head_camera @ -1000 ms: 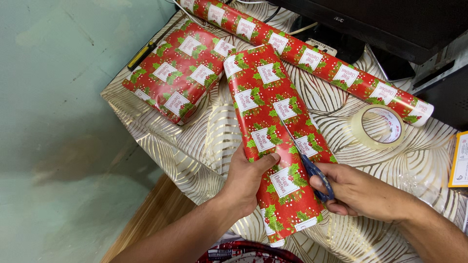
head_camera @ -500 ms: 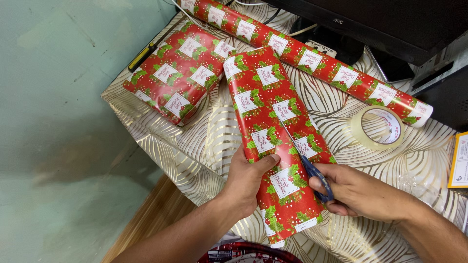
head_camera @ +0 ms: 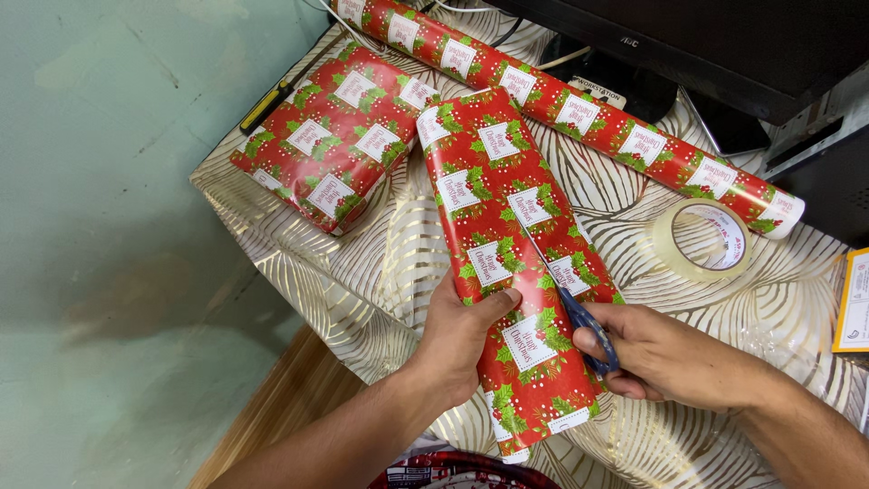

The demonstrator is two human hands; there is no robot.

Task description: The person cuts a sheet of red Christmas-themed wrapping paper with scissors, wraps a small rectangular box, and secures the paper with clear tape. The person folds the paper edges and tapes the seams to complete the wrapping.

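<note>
— Two hands at work, but how much of each can you make out?

— Left hand (head_camera: 462,340) shows well: its grip is closed on the near-left edge of the long wrapped parcel (head_camera: 502,240), thumb lying across the red holly-print paper. Fingers underneath are hidden. The parcel lies on the worktop (head_camera: 362,281), running from the near edge away toward the far side; its near end overhangs a dark red thing at the bottom border, cut off and not readable.

— And what is further left?

— A yellow-and-black tool (head_camera: 264,106), mostly hidden behind a flat wrapped package (head_camera: 335,136) in the same paper. That package sits just beside the parcel's far end.

— The other hand?

— Right hand (head_camera: 665,355) has its grip closed through the blue handles of the scissors (head_camera: 570,303). The blades rest along the parcel's top, and the thin tip is hard to follow against the print.

— Behind all that?

— A roll of wrapping paper (head_camera: 561,104) crosses the far side diagonally, its left end cut off at the top. Near its right end lies a roll of clear tape (head_camera: 701,237). A dark monitor (head_camera: 715,45) stands behind, and a yellow-edged card (head_camera: 854,299) is cropped by the right border.
</note>
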